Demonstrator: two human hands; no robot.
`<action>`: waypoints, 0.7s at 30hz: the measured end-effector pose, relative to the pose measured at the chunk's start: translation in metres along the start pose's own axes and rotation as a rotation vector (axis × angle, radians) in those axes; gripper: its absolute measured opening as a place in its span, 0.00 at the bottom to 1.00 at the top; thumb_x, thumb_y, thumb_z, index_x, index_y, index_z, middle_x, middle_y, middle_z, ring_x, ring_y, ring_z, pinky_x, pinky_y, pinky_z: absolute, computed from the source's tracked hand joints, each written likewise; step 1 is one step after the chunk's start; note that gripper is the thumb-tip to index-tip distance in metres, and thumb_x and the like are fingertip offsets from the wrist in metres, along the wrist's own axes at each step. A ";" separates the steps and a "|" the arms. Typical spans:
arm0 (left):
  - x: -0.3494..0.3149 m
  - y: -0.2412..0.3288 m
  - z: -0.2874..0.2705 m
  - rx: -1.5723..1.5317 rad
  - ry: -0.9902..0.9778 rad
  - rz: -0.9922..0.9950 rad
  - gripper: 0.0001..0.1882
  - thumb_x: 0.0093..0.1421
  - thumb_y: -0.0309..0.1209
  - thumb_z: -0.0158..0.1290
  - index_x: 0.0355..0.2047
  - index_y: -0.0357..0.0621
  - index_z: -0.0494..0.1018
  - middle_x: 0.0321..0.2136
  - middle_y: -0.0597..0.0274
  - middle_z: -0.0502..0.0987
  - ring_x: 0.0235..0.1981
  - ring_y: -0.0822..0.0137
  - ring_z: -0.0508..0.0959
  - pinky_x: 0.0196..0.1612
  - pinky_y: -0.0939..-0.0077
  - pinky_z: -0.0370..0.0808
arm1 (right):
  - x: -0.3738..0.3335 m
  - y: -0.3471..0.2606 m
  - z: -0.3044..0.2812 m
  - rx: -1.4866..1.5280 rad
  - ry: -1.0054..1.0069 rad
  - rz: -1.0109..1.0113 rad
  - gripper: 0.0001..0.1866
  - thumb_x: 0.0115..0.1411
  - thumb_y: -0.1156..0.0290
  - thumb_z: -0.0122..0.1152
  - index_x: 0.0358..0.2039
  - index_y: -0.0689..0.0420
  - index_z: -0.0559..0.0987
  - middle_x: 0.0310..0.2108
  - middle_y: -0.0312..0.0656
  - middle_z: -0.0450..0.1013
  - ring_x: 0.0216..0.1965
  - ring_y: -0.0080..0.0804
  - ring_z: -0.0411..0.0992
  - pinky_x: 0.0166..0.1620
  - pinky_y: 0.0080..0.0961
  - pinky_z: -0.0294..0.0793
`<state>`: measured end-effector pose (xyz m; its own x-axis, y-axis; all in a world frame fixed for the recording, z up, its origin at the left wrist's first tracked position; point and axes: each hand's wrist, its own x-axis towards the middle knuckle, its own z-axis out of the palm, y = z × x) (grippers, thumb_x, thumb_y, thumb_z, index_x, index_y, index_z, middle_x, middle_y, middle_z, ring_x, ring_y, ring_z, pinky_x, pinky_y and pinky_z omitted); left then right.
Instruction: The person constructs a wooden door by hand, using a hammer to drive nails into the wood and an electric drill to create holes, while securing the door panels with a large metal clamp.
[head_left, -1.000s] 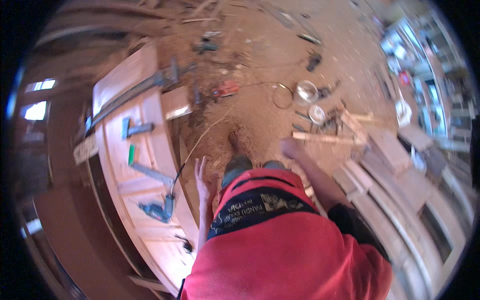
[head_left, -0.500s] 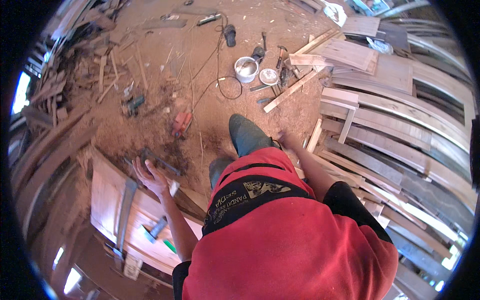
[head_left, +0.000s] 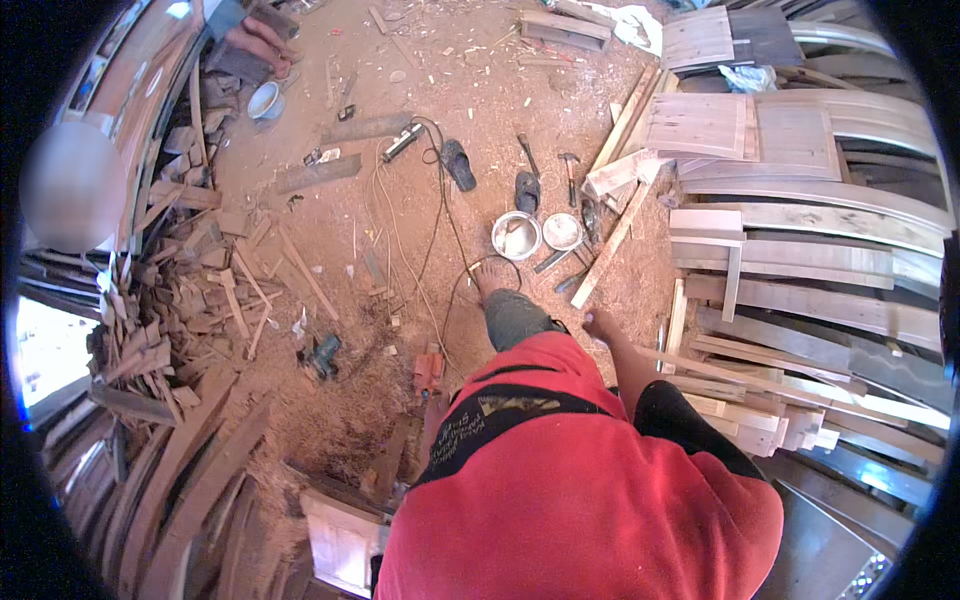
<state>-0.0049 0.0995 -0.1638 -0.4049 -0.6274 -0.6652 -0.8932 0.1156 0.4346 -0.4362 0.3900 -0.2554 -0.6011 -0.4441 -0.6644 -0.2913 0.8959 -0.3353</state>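
My right hand [head_left: 602,326] hangs low beside my right leg, its fingers loosely apart with nothing seen in them. Close in front of it lies a pale wooden strip [head_left: 622,240], which it appears not to touch. My left hand is out of view. Ahead of my bare foot [head_left: 492,277] stand a white bucket [head_left: 503,240] and a round white lid or shallow tub [head_left: 562,232]. Beyond them lie a hammer [head_left: 571,182] and a pair of dark sandals [head_left: 458,166]. An orange-red power tool [head_left: 429,371] rests on the floor by my other foot.
Stacked planks and panels [head_left: 800,262] line the right side. Scrap wood [head_left: 150,350] is heaped at left, near a dark green power tool [head_left: 322,355]. Cords [head_left: 385,230] cross the sawdust-covered floor. Another person's legs [head_left: 258,40] and a pale bucket [head_left: 265,102] are at far left.
My view has moved forward and turned. My left hand has gone out of view, along with the hammer-like tool on the board at lower left. One foot has stepped forward near the bucket.
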 end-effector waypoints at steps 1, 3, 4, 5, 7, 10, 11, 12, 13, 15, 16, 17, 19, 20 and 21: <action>0.016 -0.011 -0.009 0.001 -0.002 -0.036 0.20 0.67 0.36 0.50 0.55 0.40 0.69 0.50 0.50 0.75 0.46 0.57 0.77 0.49 0.64 0.72 | 0.027 -0.033 -0.019 0.020 0.010 -0.106 0.25 0.53 0.54 0.66 0.48 0.56 0.80 0.44 0.55 0.78 0.49 0.50 0.77 0.50 0.42 0.76; 0.038 -0.028 -0.038 0.013 0.017 -0.126 0.19 0.66 0.37 0.51 0.53 0.38 0.71 0.46 0.50 0.77 0.41 0.58 0.79 0.44 0.63 0.74 | 0.052 -0.090 -0.056 0.122 -0.031 -0.158 0.24 0.55 0.56 0.64 0.48 0.56 0.80 0.43 0.56 0.79 0.47 0.51 0.77 0.50 0.43 0.76; 0.052 -0.033 -0.055 0.023 0.037 -0.170 0.19 0.65 0.37 0.52 0.51 0.38 0.71 0.44 0.50 0.79 0.39 0.59 0.80 0.42 0.63 0.75 | 0.065 -0.124 -0.081 0.126 -0.024 -0.162 0.24 0.55 0.56 0.64 0.48 0.56 0.80 0.43 0.56 0.79 0.47 0.51 0.77 0.50 0.43 0.76; 0.074 -0.033 -0.074 0.030 0.085 -0.194 0.19 0.65 0.37 0.53 0.50 0.37 0.72 0.42 0.51 0.80 0.37 0.59 0.81 0.40 0.63 0.76 | 0.081 -0.160 -0.112 0.152 -0.005 -0.237 0.23 0.56 0.58 0.63 0.49 0.57 0.79 0.42 0.56 0.79 0.46 0.52 0.78 0.49 0.43 0.76; 0.134 -0.017 -0.110 0.027 0.165 -0.204 0.19 0.63 0.37 0.54 0.47 0.35 0.74 0.38 0.51 0.82 0.32 0.60 0.83 0.36 0.62 0.78 | 0.110 -0.209 -0.168 0.181 0.029 -0.301 0.22 0.58 0.59 0.62 0.49 0.57 0.79 0.40 0.56 0.79 0.44 0.53 0.78 0.49 0.43 0.76; 0.232 0.020 -0.163 -0.792 0.342 -0.187 0.16 0.63 0.38 0.55 0.44 0.37 0.76 0.36 0.56 0.82 0.30 0.65 0.82 0.29 0.69 0.76 | 0.156 -0.285 -0.251 0.291 0.204 -0.403 0.21 0.58 0.62 0.60 0.51 0.58 0.78 0.40 0.56 0.79 0.41 0.52 0.79 0.45 0.43 0.78; 0.258 0.038 -0.179 -0.790 0.348 -0.178 0.16 0.63 0.38 0.55 0.44 0.37 0.76 0.36 0.56 0.82 0.30 0.65 0.82 0.29 0.69 0.76 | 0.174 -0.308 -0.272 0.296 0.210 -0.409 0.21 0.58 0.62 0.60 0.51 0.58 0.78 0.40 0.56 0.79 0.41 0.52 0.79 0.45 0.43 0.78; 0.287 0.061 -0.189 -0.825 0.278 -0.168 0.15 0.64 0.37 0.54 0.43 0.37 0.77 0.35 0.57 0.82 0.30 0.67 0.81 0.30 0.71 0.76 | 0.193 -0.325 -0.290 0.378 0.229 -0.431 0.21 0.59 0.63 0.59 0.51 0.58 0.78 0.39 0.55 0.79 0.41 0.51 0.79 0.45 0.42 0.78; 0.319 0.088 -0.202 -0.863 0.214 -0.157 0.14 0.65 0.36 0.52 0.41 0.38 0.77 0.34 0.58 0.82 0.30 0.70 0.81 0.30 0.73 0.76 | 0.213 -0.343 -0.308 0.459 0.247 -0.461 0.20 0.60 0.63 0.59 0.50 0.59 0.78 0.39 0.55 0.79 0.41 0.50 0.79 0.45 0.41 0.78; 0.363 0.210 -0.195 -0.416 0.162 -0.122 0.14 0.65 0.34 0.51 0.44 0.37 0.77 0.35 0.57 0.82 0.31 0.69 0.80 0.32 0.71 0.77 | 0.257 -0.342 -0.344 0.430 0.304 -0.434 0.19 0.61 0.65 0.58 0.50 0.58 0.78 0.39 0.55 0.79 0.41 0.49 0.79 0.44 0.38 0.78; 0.384 0.229 -0.208 -0.353 0.129 -0.007 0.15 0.65 0.34 0.52 0.46 0.37 0.77 0.35 0.57 0.82 0.31 0.68 0.80 0.34 0.70 0.77 | 0.276 -0.358 -0.356 0.478 0.311 -0.409 0.19 0.61 0.65 0.58 0.50 0.59 0.78 0.38 0.55 0.79 0.40 0.49 0.79 0.44 0.38 0.78; 0.408 0.251 -0.216 -0.300 0.104 0.111 0.16 0.64 0.34 0.53 0.47 0.37 0.77 0.35 0.57 0.82 0.32 0.67 0.81 0.36 0.70 0.77 | 0.295 -0.372 -0.369 0.524 0.318 -0.380 0.19 0.61 0.65 0.58 0.50 0.59 0.78 0.38 0.55 0.79 0.40 0.49 0.79 0.44 0.38 0.78; 0.467 0.278 -0.237 -0.218 0.042 0.202 0.16 0.63 0.34 0.54 0.47 0.37 0.77 0.36 0.55 0.82 0.34 0.65 0.81 0.38 0.69 0.78 | 0.338 -0.389 -0.390 0.574 0.348 -0.346 0.20 0.60 0.62 0.59 0.50 0.58 0.78 0.37 0.54 0.79 0.40 0.50 0.79 0.44 0.41 0.78; 0.500 0.292 -0.251 -0.178 0.007 0.229 0.17 0.62 0.34 0.54 0.47 0.37 0.77 0.37 0.54 0.82 0.36 0.64 0.82 0.39 0.69 0.78 | 0.360 -0.392 -0.400 0.491 0.325 -0.308 0.19 0.59 0.63 0.59 0.49 0.58 0.79 0.37 0.55 0.79 0.40 0.49 0.80 0.44 0.39 0.78; 0.533 0.302 -0.264 -0.136 -0.033 0.237 0.17 0.62 0.35 0.55 0.47 0.37 0.78 0.38 0.53 0.83 0.37 0.63 0.82 0.40 0.68 0.78 | 0.379 -0.392 -0.406 0.408 0.291 -0.263 0.19 0.58 0.64 0.60 0.48 0.59 0.79 0.37 0.56 0.79 0.40 0.48 0.80 0.45 0.38 0.78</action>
<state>-0.4387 -0.4034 -0.2263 -0.6078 -0.5696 -0.5532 -0.7390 0.1509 0.6566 -0.8525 -0.1267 -0.1045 -0.7447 -0.5793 -0.3313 -0.1822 0.6541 -0.7341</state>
